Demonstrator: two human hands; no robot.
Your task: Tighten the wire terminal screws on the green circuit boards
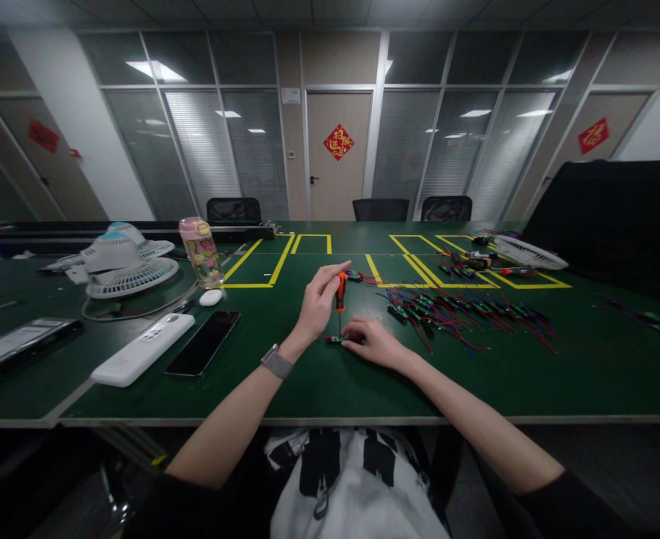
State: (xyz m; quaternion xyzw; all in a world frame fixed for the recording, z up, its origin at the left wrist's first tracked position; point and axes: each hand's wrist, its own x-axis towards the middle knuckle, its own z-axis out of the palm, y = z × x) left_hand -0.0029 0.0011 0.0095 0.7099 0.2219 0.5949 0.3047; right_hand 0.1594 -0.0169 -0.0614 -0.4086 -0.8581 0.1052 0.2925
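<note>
My left hand [319,297] is closed round the orange and black handle of a screwdriver [340,293], which stands upright with its thin shaft pointing down. The tip meets a small green circuit board [337,340] lying on the green table. My right hand [373,340] pinches the right end of that board and holds it against the tabletop. A red wire sticks out of the board's left end. Just beyond the screwdriver lies another small board with wires [357,276]. A watch [277,361] is on my left wrist.
Several wired circuit boards [465,307] lie heaped to the right, near a white fan part [529,253] and a large black case [616,224]. To the left are a black phone [203,344], a white oblong device [144,349], a bottle [202,254] and white fans [133,277].
</note>
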